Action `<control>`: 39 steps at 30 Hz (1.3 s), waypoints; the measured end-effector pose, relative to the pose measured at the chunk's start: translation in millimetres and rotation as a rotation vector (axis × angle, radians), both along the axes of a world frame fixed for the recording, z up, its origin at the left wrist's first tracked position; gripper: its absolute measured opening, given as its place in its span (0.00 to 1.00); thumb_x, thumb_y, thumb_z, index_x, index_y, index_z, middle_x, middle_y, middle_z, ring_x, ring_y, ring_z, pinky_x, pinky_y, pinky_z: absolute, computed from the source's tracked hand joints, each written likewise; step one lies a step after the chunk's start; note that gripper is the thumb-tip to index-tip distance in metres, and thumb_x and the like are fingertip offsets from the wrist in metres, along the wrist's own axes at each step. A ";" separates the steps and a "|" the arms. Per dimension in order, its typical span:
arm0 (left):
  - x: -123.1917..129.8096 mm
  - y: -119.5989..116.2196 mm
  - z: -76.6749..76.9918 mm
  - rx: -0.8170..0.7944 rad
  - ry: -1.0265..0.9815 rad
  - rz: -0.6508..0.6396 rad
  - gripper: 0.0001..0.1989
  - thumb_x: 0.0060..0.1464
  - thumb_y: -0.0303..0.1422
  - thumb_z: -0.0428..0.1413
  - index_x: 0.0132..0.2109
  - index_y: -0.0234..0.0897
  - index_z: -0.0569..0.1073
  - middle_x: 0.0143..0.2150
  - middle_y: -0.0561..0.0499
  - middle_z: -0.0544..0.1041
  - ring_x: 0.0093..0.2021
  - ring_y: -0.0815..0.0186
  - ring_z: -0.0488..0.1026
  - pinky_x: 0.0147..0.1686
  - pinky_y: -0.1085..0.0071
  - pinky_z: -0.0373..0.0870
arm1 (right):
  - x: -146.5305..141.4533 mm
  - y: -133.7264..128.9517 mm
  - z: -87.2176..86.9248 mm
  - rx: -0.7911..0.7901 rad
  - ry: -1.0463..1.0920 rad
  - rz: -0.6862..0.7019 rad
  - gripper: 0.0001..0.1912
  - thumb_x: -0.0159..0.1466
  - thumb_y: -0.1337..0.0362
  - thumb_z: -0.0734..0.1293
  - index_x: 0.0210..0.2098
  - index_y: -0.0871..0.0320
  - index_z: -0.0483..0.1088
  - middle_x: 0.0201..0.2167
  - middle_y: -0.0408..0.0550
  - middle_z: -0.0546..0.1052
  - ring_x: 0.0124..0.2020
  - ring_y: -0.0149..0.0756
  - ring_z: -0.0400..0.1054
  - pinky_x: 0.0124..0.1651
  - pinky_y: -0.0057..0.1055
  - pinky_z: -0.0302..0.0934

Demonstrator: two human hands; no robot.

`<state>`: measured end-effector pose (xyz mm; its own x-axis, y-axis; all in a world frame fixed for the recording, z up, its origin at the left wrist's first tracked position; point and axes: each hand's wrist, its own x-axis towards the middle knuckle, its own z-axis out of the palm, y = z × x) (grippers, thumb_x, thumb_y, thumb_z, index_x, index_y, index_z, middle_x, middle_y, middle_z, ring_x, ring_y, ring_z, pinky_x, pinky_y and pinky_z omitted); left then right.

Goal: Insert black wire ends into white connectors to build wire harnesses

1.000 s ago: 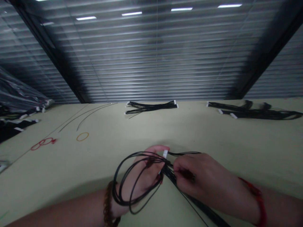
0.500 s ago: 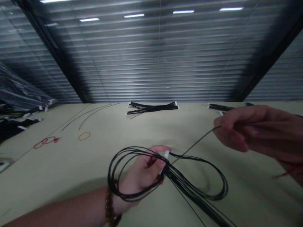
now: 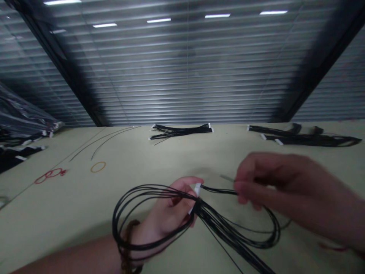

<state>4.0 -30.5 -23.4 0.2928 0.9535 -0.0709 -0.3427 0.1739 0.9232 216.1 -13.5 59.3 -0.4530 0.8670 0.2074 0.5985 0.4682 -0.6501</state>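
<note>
So the left hand is sitting low in the middle of the frame, fingers curled shut and clamped on a bundle of thin black wires right at the white connectors. The wires loop back in big coils around that hand and wrist, and the rest fans out to the lower right, hanging over the table. There's a brown beaded bracelet on that wrist, partly tangled up with the loops.

The right hand is off to the right, just above the coils and pretty blurry. Its fingertips are close together right by one wire, but honestly I can't tell if they're actually clamped on it. There's a bit of red cord near that wrist.

The pale green table has more stuff toward the back: a neat black wire bundle at top center, a messier one on the right, and two loose wires on the left. Nearby are an orange ring and some red rings. Upper left there's a plastic-wrapped pile above more black bundles, with window blinds behind it all.
</note>
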 end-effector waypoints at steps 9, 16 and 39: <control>2.1 -1.3 1.0 -0.031 -0.091 -0.044 0.17 0.43 0.34 0.66 0.42 0.38 0.76 0.20 0.59 0.67 0.14 0.79 0.59 0.13 0.83 0.57 | -17.5 -19.4 -39.7 0.558 -0.272 0.089 0.10 0.64 0.68 0.57 0.27 0.57 0.66 0.20 0.40 0.68 0.20 0.29 0.62 0.25 0.29 0.50; 0.8 -1.6 -1.9 -0.003 -0.091 -0.054 0.15 0.44 0.31 0.65 0.42 0.39 0.75 0.23 0.58 0.69 0.16 0.79 0.59 0.14 0.83 0.57 | -20.5 -19.6 -39.3 0.580 -0.297 0.105 0.10 0.64 0.68 0.57 0.28 0.56 0.65 0.21 0.39 0.67 0.20 0.30 0.61 0.25 0.31 0.48; -3.5 -8.4 -9.2 0.032 -0.004 -0.084 0.12 0.57 0.33 0.54 0.48 0.36 0.70 0.33 0.52 0.74 0.25 0.71 0.70 0.24 0.74 0.70 | -22.0 -20.9 -37.8 0.538 -0.278 0.109 0.10 0.65 0.69 0.57 0.27 0.57 0.63 0.20 0.40 0.66 0.20 0.30 0.60 0.24 0.30 0.48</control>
<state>0.5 -38.8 -32.6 0.3718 0.9275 -0.0395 -0.3315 0.1724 0.9276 194.1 -34.4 21.5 -0.6332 0.6192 0.4643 0.6417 0.7554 -0.1323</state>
